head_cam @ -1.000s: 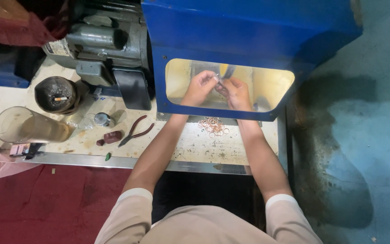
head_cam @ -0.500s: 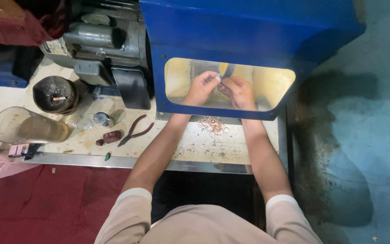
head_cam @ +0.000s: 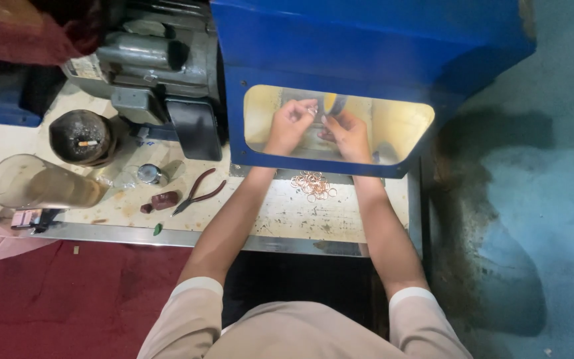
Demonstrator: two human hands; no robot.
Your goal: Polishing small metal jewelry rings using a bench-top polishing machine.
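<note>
Both hands sit inside the lit opening of a blue machine hood [head_cam: 367, 60], as they did 1 second ago, so the work looks unchanged. Left hand [head_cam: 289, 126] is pinched on a small piece, too tiny to identify, near the buffing wheel [head_cam: 332, 103]. Right hand [head_cam: 348, 135] is curled just beside it; its grip is unclear. Copper rings [head_cam: 312, 185] lie on the worktop [head_cam: 280, 219] below the wrists, pliers [head_cam: 197, 193] further left.

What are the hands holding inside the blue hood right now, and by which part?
Both hands, left hand and right hand, pinch something tiny between their fingers near the wheel; it is too small to identify, and the grip point cannot be told.
</note>
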